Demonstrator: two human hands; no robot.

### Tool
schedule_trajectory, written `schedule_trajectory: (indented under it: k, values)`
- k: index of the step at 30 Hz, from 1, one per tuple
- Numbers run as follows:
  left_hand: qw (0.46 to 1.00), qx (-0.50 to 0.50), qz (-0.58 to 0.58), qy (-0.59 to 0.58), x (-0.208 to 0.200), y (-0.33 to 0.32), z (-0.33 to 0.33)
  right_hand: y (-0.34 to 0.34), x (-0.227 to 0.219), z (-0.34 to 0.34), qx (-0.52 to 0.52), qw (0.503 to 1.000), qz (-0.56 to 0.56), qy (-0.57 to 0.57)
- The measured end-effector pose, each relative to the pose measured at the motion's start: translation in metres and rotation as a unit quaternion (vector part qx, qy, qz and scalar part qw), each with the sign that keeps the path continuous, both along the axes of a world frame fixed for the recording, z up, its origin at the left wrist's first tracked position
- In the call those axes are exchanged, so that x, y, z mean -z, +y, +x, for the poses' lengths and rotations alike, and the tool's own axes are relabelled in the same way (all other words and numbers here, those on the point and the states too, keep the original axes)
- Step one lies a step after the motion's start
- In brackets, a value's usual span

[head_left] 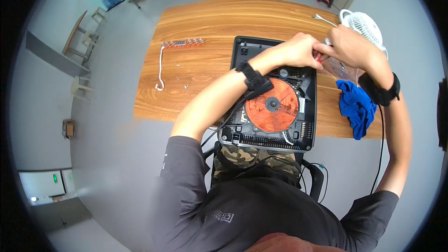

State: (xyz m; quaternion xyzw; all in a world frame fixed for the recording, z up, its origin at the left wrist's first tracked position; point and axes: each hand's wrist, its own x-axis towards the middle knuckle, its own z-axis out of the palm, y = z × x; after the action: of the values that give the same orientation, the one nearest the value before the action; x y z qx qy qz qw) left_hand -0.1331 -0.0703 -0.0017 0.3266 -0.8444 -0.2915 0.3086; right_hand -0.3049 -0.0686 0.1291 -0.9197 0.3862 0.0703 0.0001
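My two hands meet past the far right corner of an opened induction cooker. The fingers of my left hand [301, 50] are closed around a small red piece [319, 58], mostly hidden, whose kind I cannot make out. My right hand [350, 45] is closed right beside it, its fingertips touching my left hand; what it grips is covered. Below the right hand lies a clear, pinkish plastic bag [343, 70] with small items in it. The black cooker housing [311, 112] sits at the table's near edge, with a round copper coil [272, 112] inside. My left forearm reaches across it.
A white fan [365, 27] stands behind my right hand, near a white plug [319, 17]. A blue cloth [357, 107] lies under my right forearm. On the left of the wooden table [210, 18] lie a circuit strip [182, 43] with a white cable [161, 67] and small scraps.
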Motion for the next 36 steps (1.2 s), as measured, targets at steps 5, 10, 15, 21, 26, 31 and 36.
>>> schedule_trajectory:
  k: [5, 10, 15, 21, 26, 31, 36]
  values:
    - [0.995, -0.07, -0.031, -0.06, -0.008, 0.003, -0.002, 0.013, -0.012, 0.0, -0.031, 0.999, 0.025, -0.002]
    - [0.996, -0.069, -0.014, -0.049, -0.005, 0.0, -0.003, 0.005, -0.011, -0.003, -0.095, 0.992, 0.075, -0.027]
    - [0.99, -0.129, 0.001, -0.06, -0.006, 0.021, -0.017, 0.002, 0.0, -0.011, -0.035, 0.998, 0.037, -0.035]
    - [0.99, -0.125, -0.015, -0.067, -0.006, 0.022, -0.019, 0.008, -0.006, -0.01, -0.019, 0.997, 0.068, -0.009]
    - [0.989, -0.132, -0.015, -0.058, -0.002, 0.02, -0.016, 0.011, -0.004, -0.011, -0.126, 0.988, 0.037, -0.08]
    - [0.988, -0.133, 0.009, -0.078, -0.006, 0.022, -0.015, 0.01, 0.006, -0.004, -0.059, 0.997, 0.029, -0.036]
    - [0.989, -0.138, 0.002, -0.059, -0.002, 0.02, -0.013, 0.006, 0.009, -0.004, -0.036, 0.999, 0.022, -0.029]
